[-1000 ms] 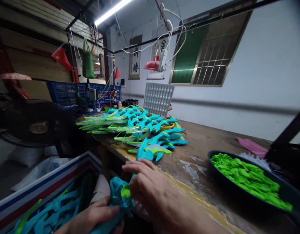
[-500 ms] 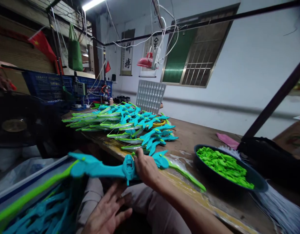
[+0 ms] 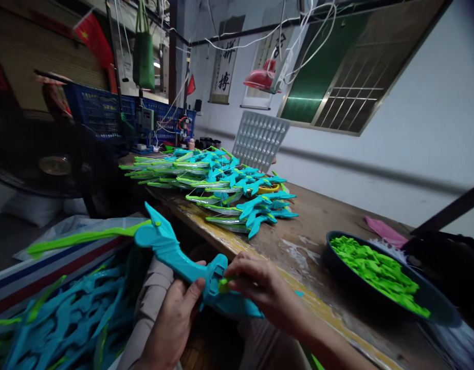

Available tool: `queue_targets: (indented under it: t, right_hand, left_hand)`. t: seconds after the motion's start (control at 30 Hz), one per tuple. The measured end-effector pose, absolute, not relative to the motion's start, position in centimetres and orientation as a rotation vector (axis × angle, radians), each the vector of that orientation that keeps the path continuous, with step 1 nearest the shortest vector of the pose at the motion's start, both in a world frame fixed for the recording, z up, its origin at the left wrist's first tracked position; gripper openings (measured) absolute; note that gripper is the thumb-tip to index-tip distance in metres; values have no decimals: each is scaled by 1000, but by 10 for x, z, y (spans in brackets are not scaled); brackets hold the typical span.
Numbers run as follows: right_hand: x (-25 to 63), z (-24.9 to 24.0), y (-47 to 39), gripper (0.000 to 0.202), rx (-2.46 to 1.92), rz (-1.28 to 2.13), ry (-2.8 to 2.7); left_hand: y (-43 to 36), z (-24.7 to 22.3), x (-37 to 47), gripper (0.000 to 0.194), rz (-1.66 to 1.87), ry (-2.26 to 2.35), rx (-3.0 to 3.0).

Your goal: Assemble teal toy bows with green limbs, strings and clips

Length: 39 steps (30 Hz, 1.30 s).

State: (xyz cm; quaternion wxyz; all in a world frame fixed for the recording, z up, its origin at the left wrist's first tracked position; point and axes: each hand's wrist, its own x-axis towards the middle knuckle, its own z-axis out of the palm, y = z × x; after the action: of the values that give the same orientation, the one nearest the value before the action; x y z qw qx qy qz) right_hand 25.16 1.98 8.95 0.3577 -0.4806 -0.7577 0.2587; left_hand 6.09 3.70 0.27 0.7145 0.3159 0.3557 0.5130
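Tabletop [image 3: 310,210], worn brown with a yellowed edge, slants down to the lower right. Left of it stands a striped bin [image 3: 36,281] holding loose turquoise parts [image 3: 75,303]; on it, farther back, lies a pile of turquoise-and-green bows [image 3: 221,180]. Near the right side sits a dark basin [image 3: 443,303] of bright green pieces [image 3: 379,277].

In front of the near edge, above the lap, the hands have a turquoise frame [image 3: 171,257], its long axis running from upper left to lower right, a green limb [image 3: 86,236] reaching out leftward over the bin. The left hand [image 3: 175,311] grips it just left of the slotted hub [image 3: 218,267], thumb pressed on the front and the other fingers mostly hidden behind. The right hand [image 3: 260,280] comes from the right and is the nearer to the slots: its fingers lie directly beside the hub, seemingly pinching a small green piece [image 3: 223,285]. Whether that piece is seated in a slot cannot be told.

Half a second ago the frame lay nearly level, held by the right hand alone, with the left spread beneath it; now the frame tilts and the left has taken hold.
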Motion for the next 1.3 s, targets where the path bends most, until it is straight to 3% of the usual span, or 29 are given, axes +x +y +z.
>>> queue_targets:
  t: [0.1,0.43,0.53,0.67,0.77,0.97,1.3]
  right_hand:
    - [246,93,17,6,-1285,793,-1890]
    - [244,82,16,11,-1202,535,-1994]
    - [244,84,13,17,-1207,488,-2001]
    - [251,87,11,41,-1193,423,-1956]
    - [259,87,11,43,-1154,446,-1948]
    - [265,92,10,60,-1305,838,-1858]
    - [268,108,-6,25,-1391,649,-2079]
  left_hand:
    - [36,9,61,74,1064,756,739]
    - [33,21,62,75,1025,797,879]
    - [31,20,66,77,1042,775,874]
    - [24,22,66,70,1084,800,894]
    - [16,25,63,71,1079,814,954]
    - [2,23,71,76,1095,865,907]
    - [-8,0,89,57,1209,801,1114]
